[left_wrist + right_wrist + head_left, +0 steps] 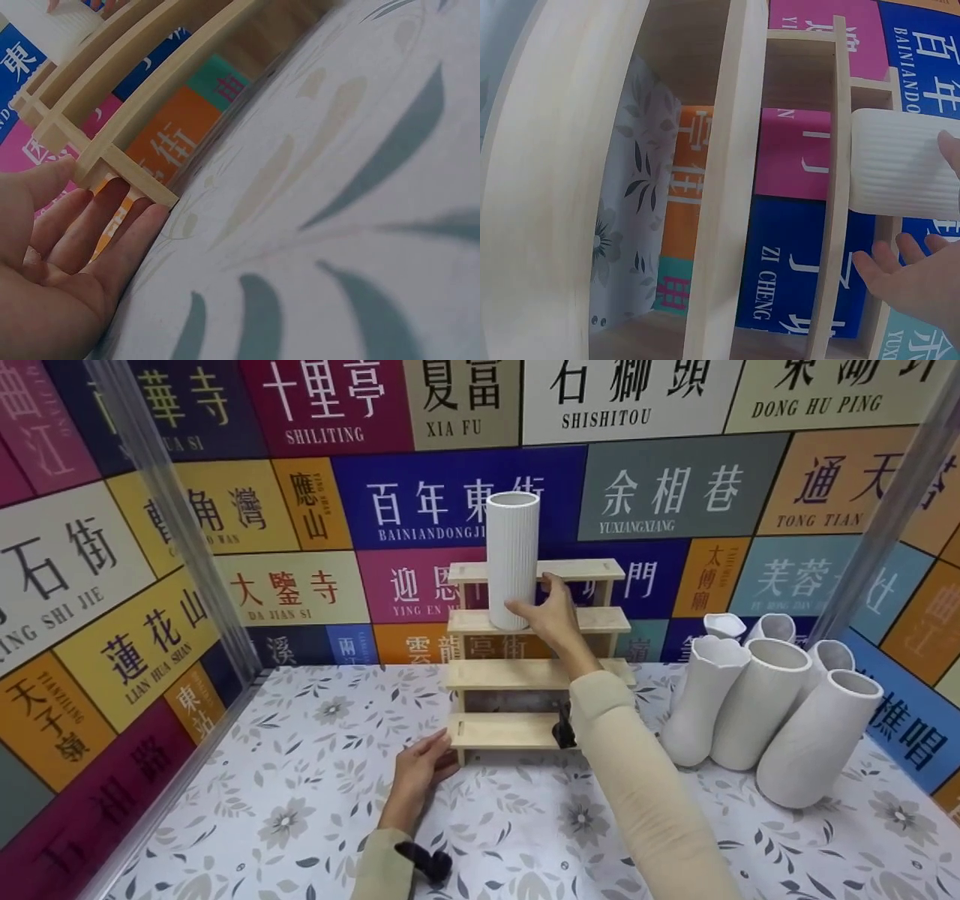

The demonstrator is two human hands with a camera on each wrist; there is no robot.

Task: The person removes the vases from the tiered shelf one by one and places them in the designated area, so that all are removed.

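A tall white ribbed vase (513,559) stands upright on the second step from the top of a stepped wooden display rack (517,673). My right hand (551,619) is at the vase's lower right side. In the right wrist view its thumb overlaps the vase (900,161), while the other fingers (874,274) are spread apart from it. Down at the rack's lower left corner, my left hand (420,772) holds the end of the bottom step. The left wrist view has its thumb and fingers around the end of the rack (139,176).
Several white vases (817,739) of different shapes stand close together to the right of the rack. A floral cloth (300,780) covers the table. Colourful lettered panels (457,502) rise behind, with clear upright posts (195,547) at the sides.
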